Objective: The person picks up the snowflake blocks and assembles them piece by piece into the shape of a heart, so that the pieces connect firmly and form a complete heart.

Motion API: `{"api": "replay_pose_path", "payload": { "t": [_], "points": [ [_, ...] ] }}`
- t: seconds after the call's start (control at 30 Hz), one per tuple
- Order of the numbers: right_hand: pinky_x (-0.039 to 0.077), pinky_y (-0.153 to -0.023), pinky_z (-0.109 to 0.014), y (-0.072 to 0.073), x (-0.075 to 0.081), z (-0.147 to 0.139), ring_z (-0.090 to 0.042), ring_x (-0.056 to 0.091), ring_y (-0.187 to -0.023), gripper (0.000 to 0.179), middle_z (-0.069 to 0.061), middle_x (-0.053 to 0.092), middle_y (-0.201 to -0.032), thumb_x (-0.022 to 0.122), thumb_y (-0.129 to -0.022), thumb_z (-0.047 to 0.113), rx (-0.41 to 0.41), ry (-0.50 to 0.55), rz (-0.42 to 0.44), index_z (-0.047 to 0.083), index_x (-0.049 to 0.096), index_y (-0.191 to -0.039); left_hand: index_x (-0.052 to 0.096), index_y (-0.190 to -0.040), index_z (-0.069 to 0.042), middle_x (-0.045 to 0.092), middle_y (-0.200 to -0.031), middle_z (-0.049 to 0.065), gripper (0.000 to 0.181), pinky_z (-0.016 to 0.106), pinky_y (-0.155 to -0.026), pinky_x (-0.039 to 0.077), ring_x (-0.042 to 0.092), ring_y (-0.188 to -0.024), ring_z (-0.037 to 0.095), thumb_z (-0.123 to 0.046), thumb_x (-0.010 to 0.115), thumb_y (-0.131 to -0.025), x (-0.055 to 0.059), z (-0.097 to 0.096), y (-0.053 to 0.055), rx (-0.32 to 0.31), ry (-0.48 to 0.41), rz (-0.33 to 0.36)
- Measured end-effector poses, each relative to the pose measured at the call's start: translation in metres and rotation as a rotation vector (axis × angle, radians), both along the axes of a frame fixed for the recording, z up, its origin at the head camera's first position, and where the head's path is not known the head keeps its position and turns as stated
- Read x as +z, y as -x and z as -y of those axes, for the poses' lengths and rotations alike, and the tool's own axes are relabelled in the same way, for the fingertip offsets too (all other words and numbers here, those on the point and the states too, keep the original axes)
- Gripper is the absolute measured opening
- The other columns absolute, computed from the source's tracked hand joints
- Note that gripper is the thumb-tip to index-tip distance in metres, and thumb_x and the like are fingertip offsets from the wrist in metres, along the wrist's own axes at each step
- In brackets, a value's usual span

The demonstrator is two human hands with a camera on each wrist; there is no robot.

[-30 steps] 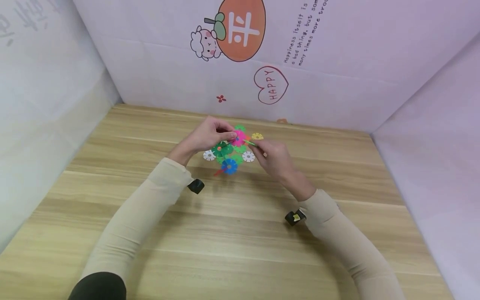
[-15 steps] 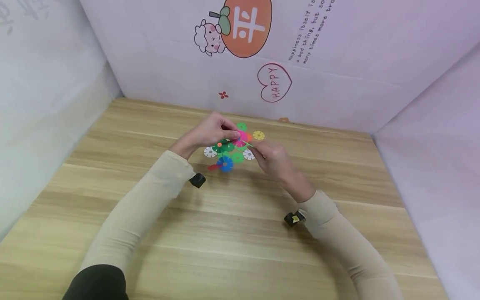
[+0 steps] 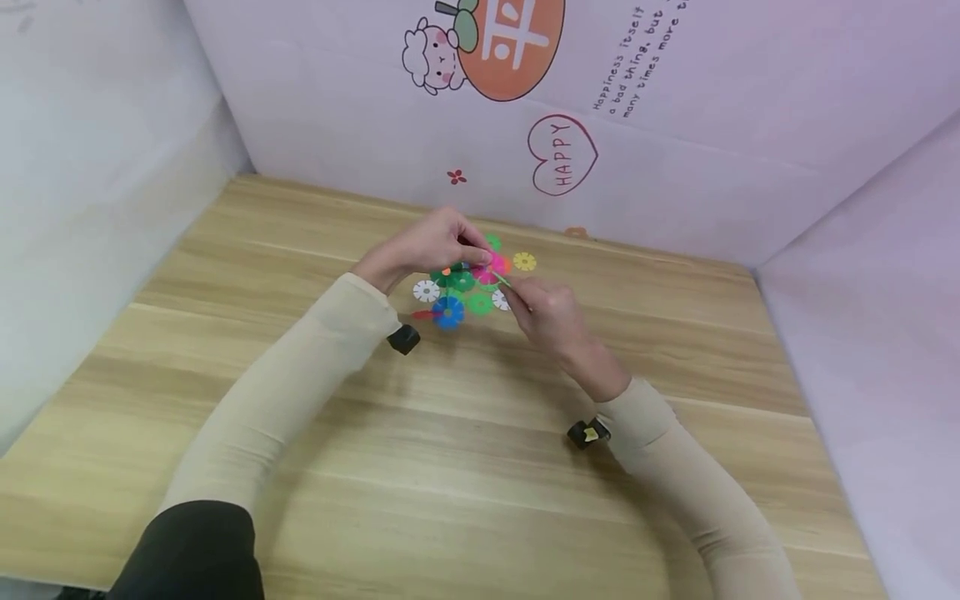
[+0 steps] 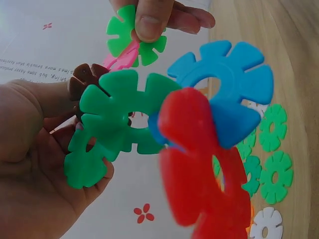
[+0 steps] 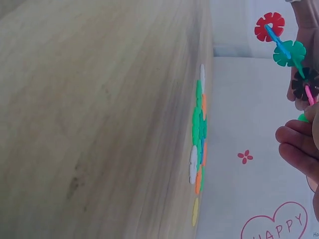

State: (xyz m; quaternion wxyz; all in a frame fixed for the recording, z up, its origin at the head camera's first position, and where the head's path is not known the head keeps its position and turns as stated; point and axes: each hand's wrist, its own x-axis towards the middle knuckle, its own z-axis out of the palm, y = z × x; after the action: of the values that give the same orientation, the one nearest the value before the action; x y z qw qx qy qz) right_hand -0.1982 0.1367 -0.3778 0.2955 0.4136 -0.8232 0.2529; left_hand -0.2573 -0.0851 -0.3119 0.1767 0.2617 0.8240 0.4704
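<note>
In the head view my left hand grips a chain of notched plastic flower discs by its dark brown disc and the neighbouring pink disc. Slotted on from there are a green disc, another green disc, a blue disc and a red disc at the free end. My right hand pinches a light green disc between thumb and fingers. Its edge meets the pink disc, crosswise to it. In the right wrist view the fingers mostly hide this joint.
Several loose discs lie flat on the wooden table beneath the hands, among them a yellow disc, a white disc and a green disc. A printed white backdrop stands behind the table, with pale walls at both sides.
The head view has tilted a little. My hands have drawn slightly closer together, both keeping hold of their pieces. The red and blue end of the chain has swung a bit to the left.
</note>
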Motion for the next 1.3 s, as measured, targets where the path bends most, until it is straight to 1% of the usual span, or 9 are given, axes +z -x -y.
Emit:
{"api": "replay_pose_path", "payload": {
  "t": [0.07,0.13,0.27,0.37,0.47,0.67,0.8,1.03,1.3],
  "points": [
    [0.058,-0.058,-0.034,0.0,0.0,-0.001,-0.026,0.073,-0.07,0.018,-0.019,0.074,-0.085,0.076,-0.087,-0.003,0.002,-0.007,0.036,-0.009,0.073,-0.104,0.08,-0.098,-0.004,0.073,-0.085,0.007,0.013,0.021,-0.054,0.041,0.056,-0.068,0.023,-0.013,0.071,-0.096,0.001,-0.001,0.003,-0.019,0.0,0.0],
    [0.057,-0.058,-0.03,0.001,0.002,-0.002,-0.021,0.071,-0.067,0.017,-0.015,0.074,-0.084,0.076,-0.089,0.0,0.027,0.0,0.127,-0.008,0.074,-0.103,0.08,-0.099,-0.004,0.073,-0.087,0.007,0.014,0.021,-0.055,0.042,0.056,-0.068,0.02,-0.014,0.07,-0.096,0.002,0.0,0.005,-0.042,0.008,0.003],
    [0.054,-0.052,-0.03,0.002,0.009,-0.004,-0.019,0.064,-0.058,0.012,-0.009,0.07,-0.075,0.071,-0.094,0.007,0.084,0.098,0.451,-0.004,0.075,-0.099,0.08,-0.102,-0.004,0.073,-0.087,0.007,0.015,0.022,-0.057,0.045,0.056,-0.066,0.02,-0.013,0.07,-0.097,0.006,0.001,0.008,-0.117,0.043,0.0],
    [0.055,-0.053,-0.035,0.006,0.016,-0.006,-0.026,0.062,-0.057,0.016,-0.014,0.067,-0.075,0.067,-0.098,0.012,0.091,0.21,0.71,-0.002,0.074,-0.098,0.08,-0.102,-0.006,0.072,-0.083,0.008,0.014,0.022,-0.057,0.045,0.054,-0.064,0.022,-0.013,0.069,-0.097,0.009,0.0,0.009,-0.182,0.072,0.004],
    [0.057,-0.059,-0.039,0.012,0.021,-0.008,-0.03,0.063,-0.061,0.018,-0.02,0.066,-0.081,0.065,-0.1,0.016,0.069,0.249,0.903,-0.002,0.071,-0.098,0.081,-0.099,-0.007,0.07,-0.078,0.008,0.014,0.021,-0.055,0.044,0.052,-0.06,0.02,-0.014,0.068,-0.098,0.011,-0.003,0.009,-0.226,0.094,0.008],
    [0.059,-0.069,-0.042,0.016,0.026,-0.009,-0.025,0.066,-0.067,0.014,-0.021,0.066,-0.083,0.065,-0.098,0.009,0.079,0.289,1.139,-0.005,0.065,-0.1,0.081,-0.097,-0.007,0.071,-0.08,0.008,0.013,0.023,-0.059,0.047,0.055,-0.064,0.016,-0.014,0.07,-0.096,0.014,-0.008,0.004,-0.215,0.134,-0.037],
    [0.059,-0.07,-0.038,0.015,0.025,-0.008,-0.023,0.066,-0.069,0.017,-0.019,0.064,-0.083,0.065,-0.099,0.009,0.093,0.351,1.183,-0.008,0.064,-0.102,0.08,-0.096,-0.006,0.071,-0.083,0.007,0.013,0.027,-0.064,0.051,0.058,-0.07,0.019,-0.016,0.071,-0.096,0.012,-0.005,0.0,-0.168,0.119,-0.064],
    [0.057,-0.067,-0.033,0.012,0.022,-0.009,-0.023,0.062,-0.068,0.028,-0.023,0.062,-0.083,0.065,-0.1,0.015,0.069,0.358,1.119,-0.012,0.065,-0.108,0.079,-0.096,-0.004,0.069,-0.083,0.007,0.019,0.026,-0.063,0.045,0.053,-0.07,0.019,-0.019,0.066,-0.1,0.004,0.0,0.001,-0.082,0.09,-0.061],
    [0.057,-0.065,-0.034,0.01,0.019,-0.007,-0.025,0.06,-0.068,0.028,-0.025,0.06,-0.083,0.06,-0.103,0.017,0.052,0.348,1.057,-0.01,0.066,-0.105,0.078,-0.099,-0.004,0.061,-0.079,0.007,0.021,0.026,-0.059,0.037,0.044,-0.063,0.016,-0.019,0.062,-0.102,-0.005,0.006,0.004,-0.084,0.059,-0.052]
  ]
}}
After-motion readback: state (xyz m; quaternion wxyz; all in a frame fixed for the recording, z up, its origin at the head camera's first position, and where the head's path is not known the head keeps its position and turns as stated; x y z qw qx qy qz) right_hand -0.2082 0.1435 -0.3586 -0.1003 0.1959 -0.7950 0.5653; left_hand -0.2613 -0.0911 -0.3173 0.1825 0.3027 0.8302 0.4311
